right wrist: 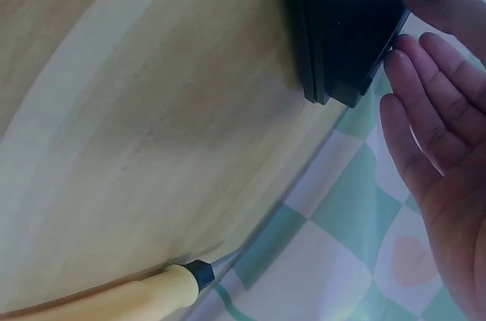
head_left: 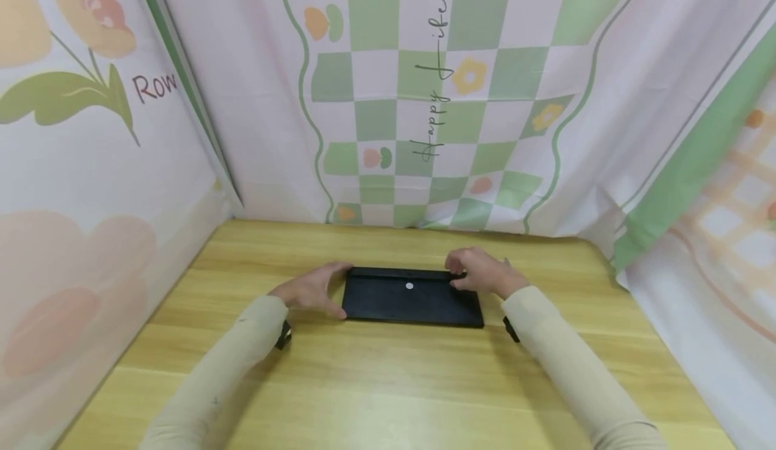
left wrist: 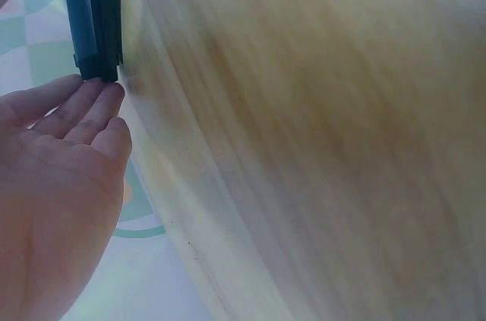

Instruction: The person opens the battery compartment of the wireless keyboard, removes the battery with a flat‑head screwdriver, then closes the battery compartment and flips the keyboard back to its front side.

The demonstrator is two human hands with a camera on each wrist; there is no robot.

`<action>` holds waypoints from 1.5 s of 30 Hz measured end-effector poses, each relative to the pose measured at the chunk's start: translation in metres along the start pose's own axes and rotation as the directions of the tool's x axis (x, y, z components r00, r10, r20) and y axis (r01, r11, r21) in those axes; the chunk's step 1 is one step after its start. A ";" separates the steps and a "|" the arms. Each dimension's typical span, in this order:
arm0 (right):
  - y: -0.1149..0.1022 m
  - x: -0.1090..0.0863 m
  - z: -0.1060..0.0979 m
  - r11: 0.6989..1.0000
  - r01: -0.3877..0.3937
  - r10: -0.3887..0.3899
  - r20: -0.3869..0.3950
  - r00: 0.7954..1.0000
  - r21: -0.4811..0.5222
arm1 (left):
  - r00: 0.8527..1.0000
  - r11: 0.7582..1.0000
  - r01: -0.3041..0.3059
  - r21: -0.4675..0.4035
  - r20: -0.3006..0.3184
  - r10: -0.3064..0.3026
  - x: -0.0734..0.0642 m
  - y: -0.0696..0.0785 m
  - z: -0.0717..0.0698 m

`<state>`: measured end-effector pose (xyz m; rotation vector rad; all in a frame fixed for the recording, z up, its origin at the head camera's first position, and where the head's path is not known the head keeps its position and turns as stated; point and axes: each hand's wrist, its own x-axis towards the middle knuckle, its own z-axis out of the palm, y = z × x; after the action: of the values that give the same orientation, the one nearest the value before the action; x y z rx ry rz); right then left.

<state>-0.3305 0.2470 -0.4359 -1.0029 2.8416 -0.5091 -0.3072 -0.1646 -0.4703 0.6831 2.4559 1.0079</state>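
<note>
A flat black rectangular panel [head_left: 412, 300] lies on the table, with a raised black strip [head_left: 394, 274] along its far edge and a small white round spot near the middle. My left hand [head_left: 312, 291] spans its left end, thumb at the near corner and fingers at the far one. In the left wrist view those fairly straight fingers [left wrist: 89, 108] touch the panel's end. My right hand [head_left: 481, 272] is at the strip's right part, with thumb and fingers on either side of it. In the right wrist view, the thumb and forefinger pinch the black edge [right wrist: 380, 63].
A screwdriver [right wrist: 144, 296] with a yellowish handle and metal shaft lies on the table to the right; in the head view my right forearm mostly hides it. The wooden table [head_left: 388, 376] meets a patterned curtain [head_left: 424, 194] at the back, with fabric on both sides.
</note>
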 end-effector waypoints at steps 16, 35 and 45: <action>0.001 0.021 -0.010 0.999 -0.038 0.036 0.101 0.994 0.014 | 1.000 1.000 0.007 0.007 0.000 -0.007 0.003 -0.002 0.001; 0.004 0.034 -0.021 0.977 -0.208 0.184 0.282 0.942 0.056 | 1.000 1.000 0.013 0.015 0.018 -0.013 0.005 -0.001 0.003; 0.008 0.016 -0.023 0.997 -0.067 0.061 0.176 0.982 0.027 | 1.000 1.000 0.001 -0.001 0.015 -0.001 0.002 0.001 0.001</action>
<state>-0.3523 0.2493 -0.4162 -0.8996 2.6906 -0.4368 -0.3079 -0.1625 -0.4701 0.6861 2.4425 0.9997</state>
